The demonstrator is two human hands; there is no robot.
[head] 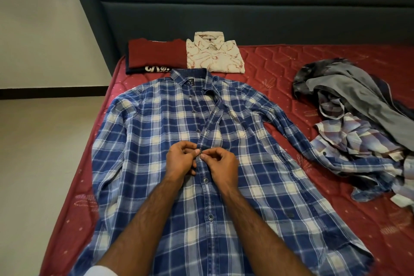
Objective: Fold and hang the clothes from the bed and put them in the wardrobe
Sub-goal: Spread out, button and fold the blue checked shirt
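A blue and white plaid shirt (156, 132) lies flat, front up, on the red mattress (280, 67), sleeves spread. Its lower buttons are fastened; the upper placket lies open toward the collar. My left hand (180, 160) and my right hand (220, 164) meet at the placket mid-chest, fingertips pinching the fabric edges at a button. A folded cream patterned shirt (214, 56) and a folded maroon garment (156, 54) on a dark one lie by the headboard.
A heap of unfolded clothes (358, 123), grey and pale plaid, lies on the right of the mattress, touching the plaid shirt's sleeve. A dark padded headboard (246, 13) stands behind. Pale floor (44, 152) and a white wall lie to the left.
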